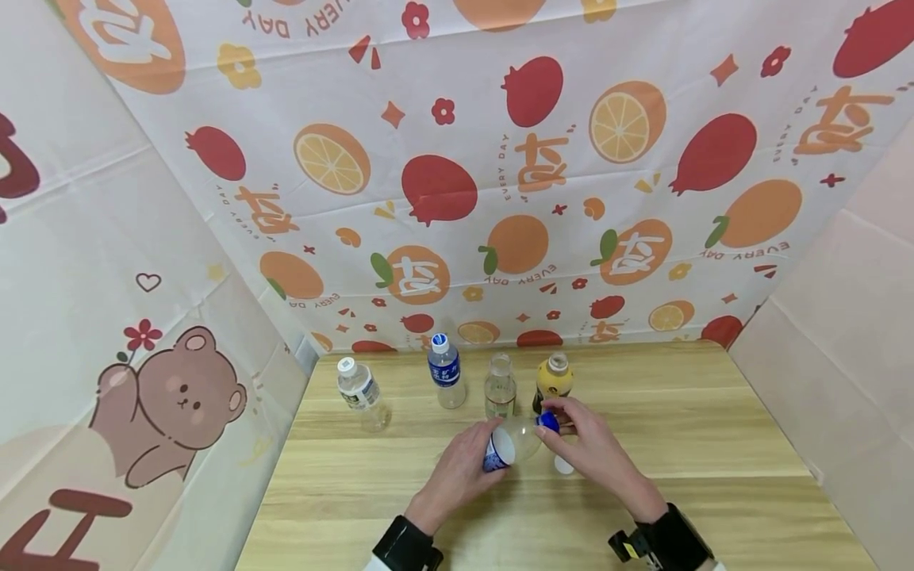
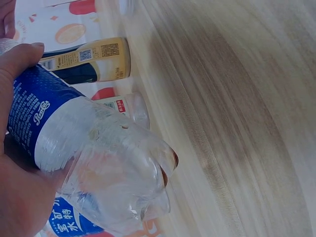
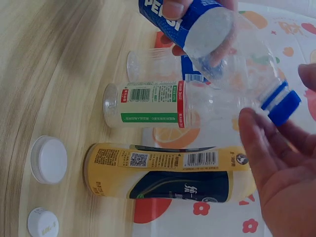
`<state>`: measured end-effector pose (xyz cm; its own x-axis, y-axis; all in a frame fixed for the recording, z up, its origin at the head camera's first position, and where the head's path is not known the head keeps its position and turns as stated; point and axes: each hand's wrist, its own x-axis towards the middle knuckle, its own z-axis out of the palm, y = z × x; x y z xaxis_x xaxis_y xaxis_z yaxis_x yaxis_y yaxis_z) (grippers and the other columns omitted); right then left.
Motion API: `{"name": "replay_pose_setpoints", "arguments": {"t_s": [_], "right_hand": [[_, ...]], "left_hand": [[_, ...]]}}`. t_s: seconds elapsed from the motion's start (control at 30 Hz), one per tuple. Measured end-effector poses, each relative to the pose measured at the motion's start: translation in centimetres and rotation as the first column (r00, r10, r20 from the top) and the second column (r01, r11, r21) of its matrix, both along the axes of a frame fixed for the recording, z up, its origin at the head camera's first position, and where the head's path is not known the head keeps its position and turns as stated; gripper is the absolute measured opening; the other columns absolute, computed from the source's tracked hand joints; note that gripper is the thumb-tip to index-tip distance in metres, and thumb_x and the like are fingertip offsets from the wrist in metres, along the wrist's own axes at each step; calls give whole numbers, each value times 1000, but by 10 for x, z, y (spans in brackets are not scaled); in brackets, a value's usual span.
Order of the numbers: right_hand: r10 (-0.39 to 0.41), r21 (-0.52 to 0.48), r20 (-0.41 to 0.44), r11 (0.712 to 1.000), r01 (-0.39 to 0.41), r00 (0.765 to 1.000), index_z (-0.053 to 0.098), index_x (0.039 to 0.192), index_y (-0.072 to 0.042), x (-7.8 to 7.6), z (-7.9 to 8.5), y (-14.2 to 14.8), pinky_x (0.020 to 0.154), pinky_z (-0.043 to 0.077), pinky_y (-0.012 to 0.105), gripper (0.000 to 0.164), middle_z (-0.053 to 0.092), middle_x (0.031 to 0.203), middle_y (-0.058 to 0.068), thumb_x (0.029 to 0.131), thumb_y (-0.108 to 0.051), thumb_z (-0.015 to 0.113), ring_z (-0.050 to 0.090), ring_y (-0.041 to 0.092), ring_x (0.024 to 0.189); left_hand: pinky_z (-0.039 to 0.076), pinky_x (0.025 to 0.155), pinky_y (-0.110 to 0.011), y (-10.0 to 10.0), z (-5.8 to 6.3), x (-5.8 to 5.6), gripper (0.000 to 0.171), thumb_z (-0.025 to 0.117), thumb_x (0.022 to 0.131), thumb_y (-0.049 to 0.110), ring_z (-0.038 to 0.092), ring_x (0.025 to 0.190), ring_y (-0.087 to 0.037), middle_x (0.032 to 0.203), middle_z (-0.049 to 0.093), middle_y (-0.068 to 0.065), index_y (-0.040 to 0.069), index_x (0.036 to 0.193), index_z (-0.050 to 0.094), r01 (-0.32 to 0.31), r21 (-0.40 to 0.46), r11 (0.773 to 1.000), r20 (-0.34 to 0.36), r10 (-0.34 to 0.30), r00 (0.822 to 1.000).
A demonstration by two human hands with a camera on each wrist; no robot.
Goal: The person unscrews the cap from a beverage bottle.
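Note:
My left hand (image 1: 464, 460) grips a clear plastic Pepsi bottle (image 2: 106, 148) around its blue label (image 3: 170, 22), holding it tilted with its base toward me. At its neck, my right hand (image 1: 589, 444) has its fingers curled about the blue bottle cap (image 3: 285, 107). A strip of clear neck shows between this cap and the blue ring below it. Just behind the hands stand an uncapped clear bottle (image 3: 148, 104) with a green, white and red label and a yellow bottle (image 3: 163, 171) with a dark panel.
Two white caps, one larger (image 3: 50, 160) and one smaller (image 3: 43, 222), lie on the wooden table (image 1: 343, 507). Farther left stand a blue-labelled bottle (image 1: 446, 373) and a white-capped clear bottle (image 1: 362, 394). A fruit-print cloth (image 1: 457, 262) hangs behind the table.

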<state>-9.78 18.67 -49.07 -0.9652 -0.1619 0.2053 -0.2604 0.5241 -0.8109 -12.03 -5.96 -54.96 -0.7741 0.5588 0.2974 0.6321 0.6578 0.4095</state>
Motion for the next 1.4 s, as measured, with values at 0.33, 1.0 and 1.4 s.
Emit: {"name": "replay_pose_setpoints", "arguments": {"t_s": [0.33,1.0,1.4], "right_hand": [[-75,125,-8,989,75,997,73,107,-14,1,2,-2,63,52,23,18,63,81,-14,101,-30,70,59,3,71],[-68,45,-41,997,69,997,64,124,4,1,0,14,80,60,26,32,68,102,2,97,-11,72,65,12,91],[-39,82,-132,995,50,990,68,123,7,4,-40,18,78,61,28,31,72,106,6,96,-8,73,69,15,92]], "left_hand": [[57,95,-41,-1,-1,1,82,93,77,27,66,110,-23,125,67,-9,6,144,50,2,3,1000,-24,-2,1000],[57,96,-42,-6,1,-4,82,91,78,22,66,111,-27,127,67,-12,3,146,49,-35,24,999,50,34,998],[57,95,-43,-20,2,-5,81,91,78,23,66,112,-26,128,66,-9,8,146,49,-82,86,993,109,73,991]]}}
